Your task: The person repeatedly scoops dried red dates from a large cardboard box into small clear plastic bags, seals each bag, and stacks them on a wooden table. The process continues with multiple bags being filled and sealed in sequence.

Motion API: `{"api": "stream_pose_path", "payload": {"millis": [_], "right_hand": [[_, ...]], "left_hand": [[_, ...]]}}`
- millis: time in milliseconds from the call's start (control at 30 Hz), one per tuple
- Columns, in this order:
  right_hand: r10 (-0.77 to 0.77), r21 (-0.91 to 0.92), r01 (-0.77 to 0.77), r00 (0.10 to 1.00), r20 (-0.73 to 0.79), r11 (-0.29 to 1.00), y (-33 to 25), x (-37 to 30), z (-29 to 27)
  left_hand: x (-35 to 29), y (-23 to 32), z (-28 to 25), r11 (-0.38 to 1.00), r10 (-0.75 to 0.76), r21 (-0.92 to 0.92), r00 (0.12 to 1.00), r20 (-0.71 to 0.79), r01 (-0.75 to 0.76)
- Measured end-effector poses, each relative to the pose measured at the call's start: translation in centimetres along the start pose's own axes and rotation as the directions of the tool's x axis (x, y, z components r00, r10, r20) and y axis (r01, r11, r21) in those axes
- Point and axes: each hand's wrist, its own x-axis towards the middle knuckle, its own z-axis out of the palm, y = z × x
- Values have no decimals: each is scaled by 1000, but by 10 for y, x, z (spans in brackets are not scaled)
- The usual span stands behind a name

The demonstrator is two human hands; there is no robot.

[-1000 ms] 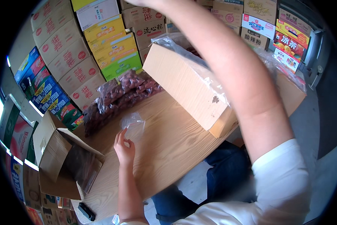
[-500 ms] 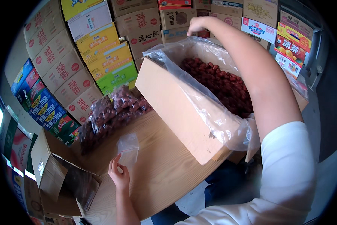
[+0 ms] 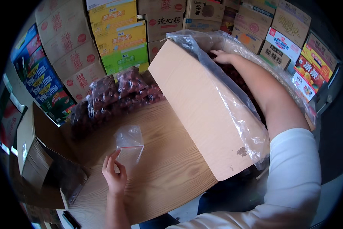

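Note:
My left hand (image 3: 115, 176) is over the table, its bent fingers at the near edge of a small clear zip bag (image 3: 130, 138) with a red strip. They seem to pinch the bag's edge. My right arm reaches over a large cardboard box (image 3: 202, 110) lined with clear plastic film (image 3: 232, 97). Inside its far end is my right hand (image 3: 222, 57), fingers stretched out and seemingly holding nothing. Dark red dates (image 3: 235, 76) show under the forearm; the box's near wall and the film hide most of them.
Filled clear bags of dates (image 3: 118, 91) are piled at the back left of the wooden table (image 3: 171, 152). An open carton (image 3: 38, 141) stands at the left edge. Stacked cartons (image 3: 122, 38) line the wall behind. A dark object (image 3: 70, 219) lies at the lower left.
My right hand has come down from above the box's far rim into the box. The left hand stays by the zip bag, its fingers less curled. The view has shifted.

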Motion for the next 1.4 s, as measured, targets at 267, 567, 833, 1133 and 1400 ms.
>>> {"api": "stream_pose_path", "payload": {"millis": [267,567,833,1133,1400], "right_hand": [[-3,-117,10,998,61,993,56,63,41],[158,-317,-157,987,-21,935,-42,-36,23],[128,-313,-107,991,46,944,-37,-26,30],[108,-302,-72,989,106,951,-40,-27,32],[98,-324,-36,979,177,945,-41,-38,28]], "left_hand": [[4,4,4,997,-43,-61,999,-16,42],[-1,-4,-4,999,-37,-10,999,-8,37],[-1,-9,1,1000,11,-16,1000,-14,-11],[-4,-16,1,1000,-20,10,1000,8,20],[-6,-17,-1,1000,-11,13,1000,5,11]]}}
